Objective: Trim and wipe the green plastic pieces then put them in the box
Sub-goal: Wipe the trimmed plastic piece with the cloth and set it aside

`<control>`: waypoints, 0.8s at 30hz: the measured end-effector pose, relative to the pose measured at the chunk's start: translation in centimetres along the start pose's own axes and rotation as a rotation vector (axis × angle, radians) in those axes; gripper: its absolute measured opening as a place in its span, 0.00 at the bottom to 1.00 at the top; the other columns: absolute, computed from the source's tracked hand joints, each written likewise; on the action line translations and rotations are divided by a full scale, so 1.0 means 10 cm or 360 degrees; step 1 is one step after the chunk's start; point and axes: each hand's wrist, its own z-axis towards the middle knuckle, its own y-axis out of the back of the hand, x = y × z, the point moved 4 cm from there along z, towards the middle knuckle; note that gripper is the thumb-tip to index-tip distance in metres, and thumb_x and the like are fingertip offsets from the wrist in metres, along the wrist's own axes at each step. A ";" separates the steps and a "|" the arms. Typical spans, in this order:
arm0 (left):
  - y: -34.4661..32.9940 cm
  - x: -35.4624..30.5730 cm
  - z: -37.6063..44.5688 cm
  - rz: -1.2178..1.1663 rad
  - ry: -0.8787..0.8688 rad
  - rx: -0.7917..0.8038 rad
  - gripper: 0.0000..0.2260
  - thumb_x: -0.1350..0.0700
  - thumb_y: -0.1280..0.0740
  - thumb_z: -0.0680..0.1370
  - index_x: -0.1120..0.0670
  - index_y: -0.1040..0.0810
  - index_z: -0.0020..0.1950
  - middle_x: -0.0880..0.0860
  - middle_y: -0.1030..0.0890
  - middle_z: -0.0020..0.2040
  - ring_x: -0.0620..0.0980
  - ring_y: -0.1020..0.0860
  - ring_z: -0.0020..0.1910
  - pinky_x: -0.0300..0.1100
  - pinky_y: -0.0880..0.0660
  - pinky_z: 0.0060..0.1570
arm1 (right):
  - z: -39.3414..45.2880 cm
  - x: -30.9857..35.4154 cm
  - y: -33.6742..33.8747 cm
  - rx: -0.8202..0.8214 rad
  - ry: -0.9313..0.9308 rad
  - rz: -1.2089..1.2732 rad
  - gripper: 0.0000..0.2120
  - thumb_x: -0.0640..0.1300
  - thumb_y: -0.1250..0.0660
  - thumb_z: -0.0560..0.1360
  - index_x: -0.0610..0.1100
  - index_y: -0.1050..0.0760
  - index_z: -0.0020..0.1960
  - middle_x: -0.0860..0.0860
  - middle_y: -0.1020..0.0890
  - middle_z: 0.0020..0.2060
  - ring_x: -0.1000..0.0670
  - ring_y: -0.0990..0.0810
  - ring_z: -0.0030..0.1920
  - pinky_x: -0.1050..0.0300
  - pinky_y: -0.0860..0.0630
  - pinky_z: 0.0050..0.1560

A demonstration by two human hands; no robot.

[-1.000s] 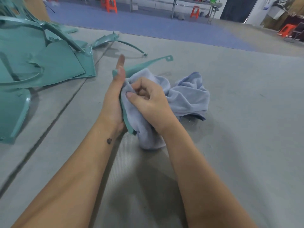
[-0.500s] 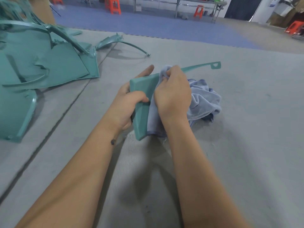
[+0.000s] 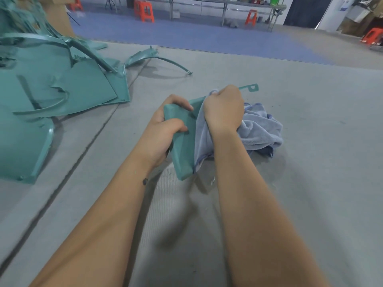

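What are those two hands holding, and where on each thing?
The left hand grips the green plastic piece at its wide end. The right hand clutches a bunched blue cloth against the piece.

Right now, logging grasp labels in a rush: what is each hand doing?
Left hand: grips the green plastic piece.
Right hand: grips the blue cloth against that piece.

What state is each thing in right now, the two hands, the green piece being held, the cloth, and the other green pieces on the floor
left hand: grips the green piece, fingers curled round its edge.
right hand: clutches the cloth against the piece.
green piece: held off the mat, tilted, partly covered by cloth.
blue cloth: bunched, its far end resting on the mat.
pile of green pieces: heaped on the mat, untouched.
curved green strip: lying alone on the mat.
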 end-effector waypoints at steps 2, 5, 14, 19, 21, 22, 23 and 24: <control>0.06 0.07 0.02 -0.0131 0.0054 -0.0074 0.16 0.67 0.40 0.66 0.49 0.24 0.44 0.54 0.22 0.42 0.51 0.23 0.39 0.41 0.25 0.37 | 0.03 -0.04 -0.03 0.0019 -0.0088 0.0110 0.14 0.43 0.41 0.78 0.45 0.39 0.35 0.51 0.34 0.29 0.46 0.34 0.32 0.55 0.42 0.30; 0.17 0.21 0.05 -0.0455 0.0157 -0.0331 0.15 0.70 0.44 0.73 0.51 0.25 0.46 0.55 0.19 0.41 0.53 0.20 0.39 0.45 0.21 0.40 | -0.01 -0.14 -0.02 -0.0068 -0.0173 0.0385 0.11 0.45 0.43 0.81 0.47 0.34 0.40 0.56 0.30 0.31 0.52 0.31 0.33 0.57 0.37 0.35; 0.26 0.24 0.12 -0.0958 -0.0014 -0.0350 0.13 0.69 0.43 0.79 0.52 0.28 0.47 0.60 0.19 0.46 0.55 0.19 0.44 0.46 0.21 0.47 | -0.47 0.07 -0.35 0.0601 0.0733 -0.0290 0.10 0.43 0.41 0.81 0.42 0.26 0.59 0.47 0.20 0.51 0.47 0.22 0.51 0.54 0.28 0.56; 0.32 0.28 0.13 -0.0992 -0.0024 -0.0553 0.12 0.68 0.44 0.80 0.52 0.29 0.45 0.58 0.19 0.45 0.57 0.19 0.44 0.49 0.21 0.48 | -0.60 0.08 -0.33 0.1034 0.0883 -0.0773 0.08 0.39 0.40 0.78 0.40 0.23 0.48 0.47 0.19 0.41 0.46 0.19 0.46 0.54 0.24 0.47; 0.32 0.29 0.13 -0.0926 -0.0013 -0.0631 0.12 0.68 0.43 0.80 0.52 0.30 0.44 0.58 0.20 0.43 0.56 0.19 0.42 0.49 0.20 0.46 | -0.71 0.02 -0.28 0.1135 0.0767 -0.0551 0.08 0.41 0.39 0.74 0.44 0.24 0.39 0.49 0.20 0.35 0.47 0.22 0.40 0.54 0.25 0.43; 0.32 0.29 0.13 -0.0890 -0.0003 -0.0658 0.13 0.68 0.43 0.80 0.51 0.30 0.44 0.57 0.21 0.43 0.55 0.19 0.41 0.49 0.20 0.45 | -0.76 -0.01 -0.28 0.1151 0.0708 -0.0447 0.09 0.41 0.39 0.73 0.45 0.27 0.34 0.50 0.23 0.32 0.48 0.25 0.37 0.54 0.27 0.40; 0.33 0.30 0.12 -0.0864 0.0004 -0.0678 0.13 0.69 0.43 0.80 0.51 0.30 0.44 0.57 0.21 0.43 0.54 0.19 0.40 0.48 0.20 0.44 | -0.78 -0.04 -0.28 0.1142 0.0678 -0.0410 0.10 0.41 0.40 0.72 0.45 0.31 0.31 0.51 0.25 0.29 0.49 0.27 0.34 0.54 0.30 0.37; 0.33 0.29 0.11 -0.0845 0.0006 -0.0689 0.13 0.69 0.43 0.79 0.51 0.30 0.43 0.57 0.21 0.43 0.54 0.19 0.40 0.48 0.20 0.44 | -0.77 -0.07 -0.30 0.1090 0.0644 -0.0392 0.12 0.40 0.40 0.71 0.45 0.35 0.30 0.51 0.28 0.29 0.49 0.29 0.34 0.54 0.33 0.35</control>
